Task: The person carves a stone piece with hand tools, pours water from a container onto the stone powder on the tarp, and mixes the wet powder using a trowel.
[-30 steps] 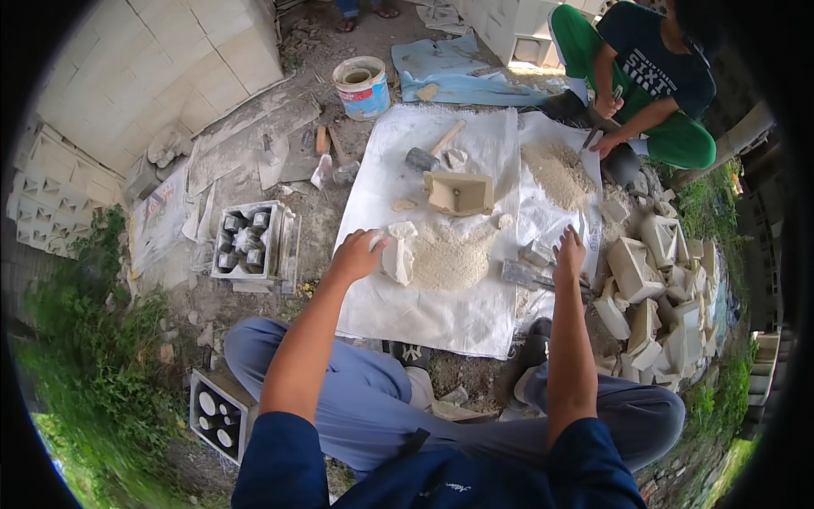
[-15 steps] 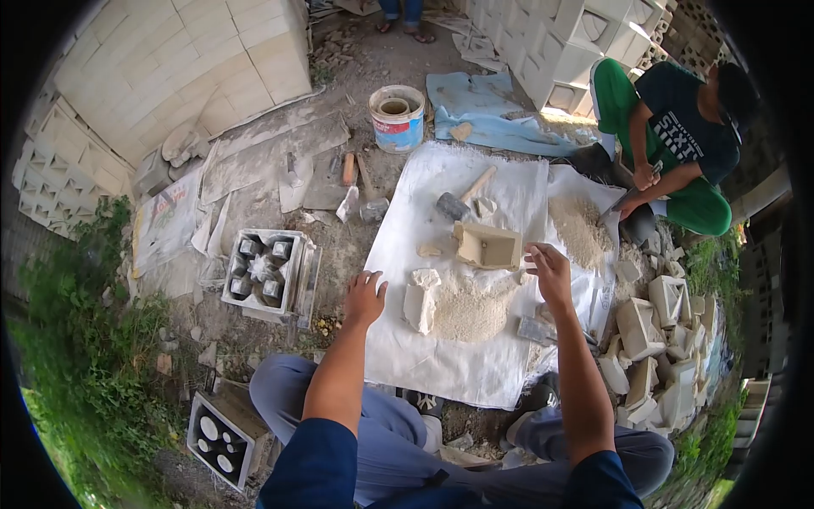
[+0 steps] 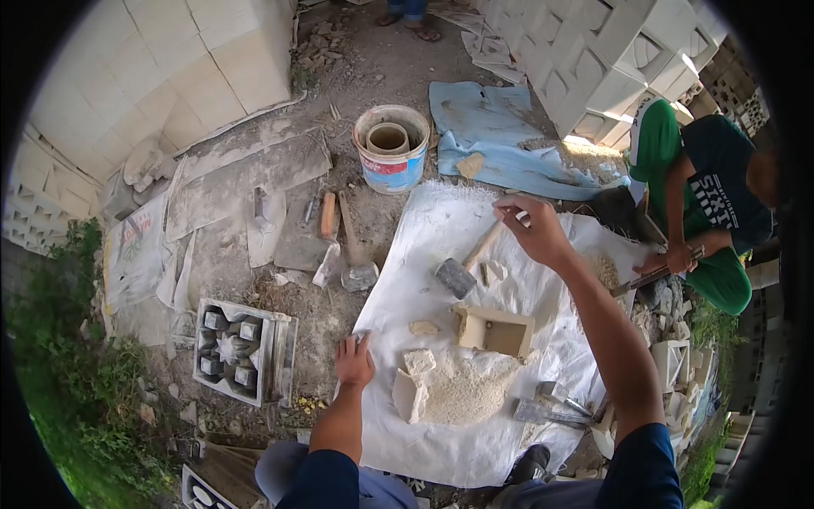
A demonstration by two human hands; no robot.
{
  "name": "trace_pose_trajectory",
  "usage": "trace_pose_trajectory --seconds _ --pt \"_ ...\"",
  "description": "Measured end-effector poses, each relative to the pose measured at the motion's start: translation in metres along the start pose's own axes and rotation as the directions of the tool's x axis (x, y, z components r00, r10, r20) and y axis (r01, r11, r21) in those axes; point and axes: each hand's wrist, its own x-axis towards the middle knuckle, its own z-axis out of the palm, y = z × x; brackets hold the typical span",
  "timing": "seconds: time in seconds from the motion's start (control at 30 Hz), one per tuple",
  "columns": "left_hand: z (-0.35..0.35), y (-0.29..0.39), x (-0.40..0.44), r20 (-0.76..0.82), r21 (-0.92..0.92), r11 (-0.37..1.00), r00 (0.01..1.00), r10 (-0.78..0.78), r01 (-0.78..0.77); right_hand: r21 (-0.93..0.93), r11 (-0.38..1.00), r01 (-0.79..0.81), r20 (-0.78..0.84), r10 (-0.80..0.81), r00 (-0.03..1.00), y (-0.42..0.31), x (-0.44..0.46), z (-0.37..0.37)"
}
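My right hand (image 3: 532, 227) reaches over the far part of the white sack sheet (image 3: 398, 297), its fingers at the end of the wooden handle of a hammer (image 3: 456, 277); whether they grip it is unclear. My left hand (image 3: 354, 360) rests at the sheet's left edge with its fingers apart and nothing in them. Between my arms lie a hollow block piece (image 3: 493, 331), a heap of crushed pale material (image 3: 466, 392) and a broken chunk (image 3: 409, 394). Metal tools (image 3: 551, 407) lie at the sheet's right side.
A paint bucket (image 3: 392, 161) and blue cloth (image 3: 483, 140) are beyond the sheet. A metal mould (image 3: 244, 350) stands at left. Another mallet (image 3: 359, 273) lies on the ground. A seated co-worker (image 3: 708, 204) is at right, near broken blocks (image 3: 674, 365).
My right hand has moved from beside the hollow block forward to the hammer's handle end. My left hand stays near the sheet's left edge. The camera view has shifted.
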Motion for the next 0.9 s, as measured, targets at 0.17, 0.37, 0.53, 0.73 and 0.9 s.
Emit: trace_pose_trajectory --seconds 0.17,0.37,0.53,0.73,0.9 --pt "0.002 -0.006 0.0 0.046 -0.032 0.999 0.999 -0.008 0.009 -0.131 0.989 0.075 0.091 -0.063 0.994 -0.003 0.158 0.059" --pt "0.003 -0.009 -0.001 0.062 0.01 1.0 0.998 -0.018 0.017 -0.445 0.867 0.222 0.299 -0.09 0.95 0.018 0.275 0.133" --pt "0.0 -0.007 -0.001 0.048 0.006 1.0 0.999 -0.014 0.014 -0.632 0.743 0.222 0.521 0.195 0.831 0.033 0.298 0.161" --pt "0.003 -0.008 -0.002 0.044 0.003 1.0 0.999 -0.009 0.009 -0.471 0.823 0.317 0.672 0.102 0.734 0.051 0.312 0.166" --pt "0.002 -0.007 -0.005 0.017 -0.002 1.0 1.0 -0.005 0.005 -0.241 0.919 0.313 0.437 -0.185 0.88 0.054 0.296 0.159"
